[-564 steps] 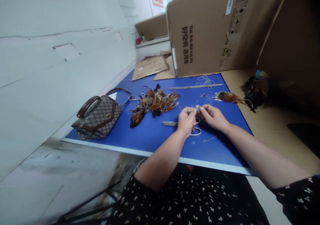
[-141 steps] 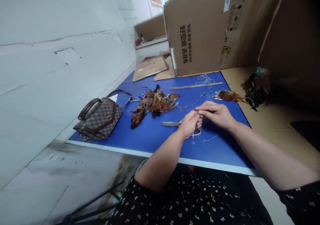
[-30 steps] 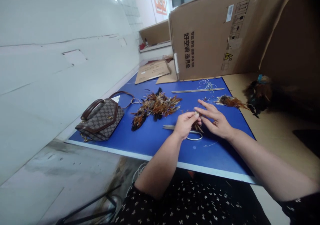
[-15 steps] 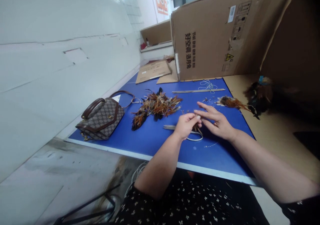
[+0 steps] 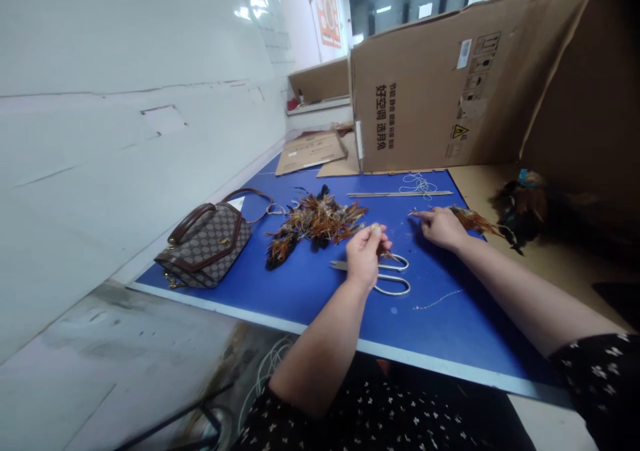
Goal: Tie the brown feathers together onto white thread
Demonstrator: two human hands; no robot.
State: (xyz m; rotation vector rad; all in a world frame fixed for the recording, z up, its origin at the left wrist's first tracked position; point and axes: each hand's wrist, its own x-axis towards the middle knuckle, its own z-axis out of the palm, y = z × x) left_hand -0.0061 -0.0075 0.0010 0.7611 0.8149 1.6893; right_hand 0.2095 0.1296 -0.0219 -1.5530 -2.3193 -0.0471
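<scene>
My left hand (image 5: pixel 364 254) is closed in a pinch above the scissors (image 5: pixel 394 285), with brown feather tips showing below its fingers. Farther right, my right hand (image 5: pixel 441 227) reaches to the table with its index finger extended among tiny bits (image 5: pixel 414 211); its other fingers are curled, and whether it pinches anything is too small to tell. Beside it on the right lies a small bunch of brown feathers (image 5: pixel 475 221). A large pile of brown and black feathers (image 5: pixel 320 217) is spread left of my left hand.
A patterned handbag (image 5: pixel 207 244) stands at the left of the blue table (image 5: pixel 300 304). Thin sticks (image 5: pixel 390 195) and tangled string (image 5: pixel 419 184) lie at the back, before a big cardboard box (image 5: pixel 425 97). Dark feathers (image 5: pixel 523 204) are at the right.
My right hand has left my left hand and moved right, down toward the tiny bits on the table. More of the scissors' handles shows. The camera view has shifted slightly.
</scene>
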